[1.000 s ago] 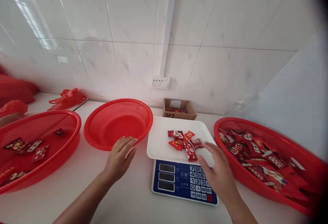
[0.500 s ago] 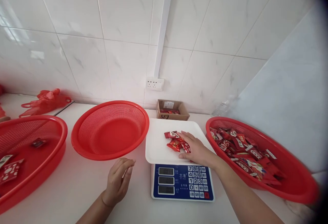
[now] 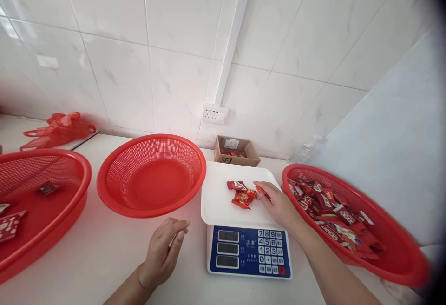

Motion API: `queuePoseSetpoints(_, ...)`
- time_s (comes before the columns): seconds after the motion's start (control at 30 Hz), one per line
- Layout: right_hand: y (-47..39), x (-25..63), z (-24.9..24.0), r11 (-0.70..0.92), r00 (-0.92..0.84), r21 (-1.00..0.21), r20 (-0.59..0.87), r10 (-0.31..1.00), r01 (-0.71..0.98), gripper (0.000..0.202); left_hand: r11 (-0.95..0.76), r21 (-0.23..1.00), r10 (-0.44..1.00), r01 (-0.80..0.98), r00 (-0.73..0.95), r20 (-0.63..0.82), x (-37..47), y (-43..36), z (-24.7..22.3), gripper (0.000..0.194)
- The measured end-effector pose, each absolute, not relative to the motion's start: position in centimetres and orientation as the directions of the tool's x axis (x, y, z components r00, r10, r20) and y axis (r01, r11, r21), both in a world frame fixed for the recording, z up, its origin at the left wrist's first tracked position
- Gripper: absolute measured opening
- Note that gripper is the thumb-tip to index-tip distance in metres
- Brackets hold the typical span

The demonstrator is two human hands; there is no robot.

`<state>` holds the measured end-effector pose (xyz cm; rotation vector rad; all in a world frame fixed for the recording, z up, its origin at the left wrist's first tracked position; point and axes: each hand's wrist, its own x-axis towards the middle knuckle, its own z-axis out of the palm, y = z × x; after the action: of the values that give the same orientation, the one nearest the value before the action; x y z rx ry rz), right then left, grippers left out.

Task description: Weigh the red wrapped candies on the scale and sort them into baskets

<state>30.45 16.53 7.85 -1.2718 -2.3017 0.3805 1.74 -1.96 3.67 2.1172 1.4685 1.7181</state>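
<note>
My right hand (image 3: 278,205) is over the right part of the white scale pan (image 3: 218,202), its fingers closed on a red wrapped candy (image 3: 264,192). Just left of its fingertips lie several more candies (image 3: 243,198) in red and dark red wrappers, loose on the pan. Below the pan is the scale's blue panel (image 3: 250,254), with number keys and three small displays. My left hand (image 3: 163,249) hangs over the white table left of the scale, fingers curled together against the thumb, with nothing visible in them.
A red basket (image 3: 404,244) heaped with wrapped candies stands at the right. Left of the scale is an empty red basket (image 3: 153,179); another red basket (image 3: 80,193) holds a few packets at far left. Behind are a cardboard box (image 3: 230,160), red plastic bags (image 3: 61,130) and a socket (image 3: 215,113).
My right hand has drawn slightly right from the candy pile and now has one candy between its fingers. My left hand stays nearly still; the camera view has tilted a little.
</note>
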Motion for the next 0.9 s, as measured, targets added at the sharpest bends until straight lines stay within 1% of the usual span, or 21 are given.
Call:
queuePoseSetpoints(0.1, 17.0, 30.5, 8.6, 0.481, -0.31, -0.521, 0.383, 0.87, 0.705, 0.035, -0.526, 0.57, 0.681, 0.632, -0.089, 0.727, 1.7, -2.0, 3.6, 0.023)
queuePoseSetpoints(0.17, 17.3, 29.6, 9.5, 0.425, -0.19, -0.628, 0.408, 0.893, 0.652, 0.037, -0.484, 0.588, 0.694, 0.648, -0.126, 0.709, 1.6, -2.0, 3.6, 0.024)
queuePoseSetpoints(0.23, 17.5, 27.6, 10.5, 0.368, -0.121, -0.774, 0.36, 0.925, 0.515, 0.04, -0.437, 0.6, 0.699, 0.67, -0.167, 0.696, 1.6, -2.0, 3.5, 0.028)
queuePoseSetpoints(0.3, 17.7, 24.3, 11.5, 0.314, -0.136, -0.893, 0.284, 0.949, 0.322, 0.043, -0.398, 0.6, 0.698, 0.694, -0.195, 0.689, 1.6, -1.8, 3.4, 0.034)
queuePoseSetpoints(0.33, 17.7, 22.3, 11.9, 0.297, -0.158, -0.927, 0.265, 0.951, 0.231, 0.044, -0.387, 0.595, 0.696, 0.704, -0.2, 0.689, 1.6, -1.7, 3.3, 0.036)
queuePoseSetpoints(0.4, 17.7, 17.9, 12.8, 0.259, -0.227, -0.96, 0.229, 0.946, 0.108, 0.047, -0.376, 0.588, 0.7, 0.716, -0.197, 0.687, 1.6, -1.6, 3.1, 0.039)
queuePoseSetpoints(0.47, 17.4, 13.9, 13.6, 0.184, -0.315, -0.982, 0.159, 0.936, 0.051, 0.056, -0.366, 0.594, 0.713, 0.716, -0.194, 0.673, 1.5, -1.4, 2.8, 0.04)
queuePoseSetpoints(0.5, 17.1, 12.3, 14.0, 0.161, -0.397, -0.985, 0.125, 0.909, 0.059, 0.063, -0.35, 0.605, 0.725, 0.715, -0.202, 0.658, 1.5, -1.4, 2.6, 0.039)
queuePoseSetpoints(0.53, 16.8, 11.3, 14.4, 0.177, -0.472, -0.98, 0.113, 0.874, 0.094, 0.069, -0.325, 0.62, 0.741, 0.714, -0.215, 0.637, 1.4, -1.3, 2.4, 0.039)
queuePoseSetpoints(0.6, 16.2, 10.7, 15.0, 0.299, -0.581, -0.93, 0.125, 0.804, 0.213, 0.073, -0.262, 0.647, 0.773, 0.716, -0.246, 0.585, 1.2, -1.2, 2.2, 0.038)
queuePoseSetpoints(0.67, 15.8, 12.2, 15.1, 0.448, -0.616, -0.82, 0.154, 0.773, 0.357, 0.071, -0.204, 0.658, 0.795, 0.725, -0.27, 0.544, 0.9, -1.1, 2.1, 0.038)
queuePoseSetpoints(0.7, 15.7, 13.5, 14.9, 0.497, -0.616, -0.753, 0.156, 0.772, 0.431, 0.07, -0.184, 0.659, 0.8, 0.73, -0.278, 0.531, 0.8, -1.0, 2.1, 0.038)
queuePoseSetpoints(0.77, 15.6, 16.7, 14.2, 0.534, -0.603, -0.619, 0.119, 0.788, 0.576, 0.071, -0.156, 0.658, 0.805, 0.737, -0.291, 0.517, 0.7, -1.0, 2.2, 0.038)
queuePoseSetpoints(0.83, 15.6, 19.9, 13.0, 0.533, -0.59, -0.472, 0.035, 0.807, 0.702, 0.071, -0.137, 0.661, 0.811, 0.737, -0.3, 0.502, 0.7, -1.1, 2.3, 0.037)
queuePoseSetpoints(0.9, 15.5, 22.4, 11.7, 0.52, -0.572, -0.348, -0.063, 0.818, 0.78, 0.073, -0.125, 0.67, 0.823, 0.732, -0.301, 0.482, 0.7, -1.2, 2.5, 0.035)
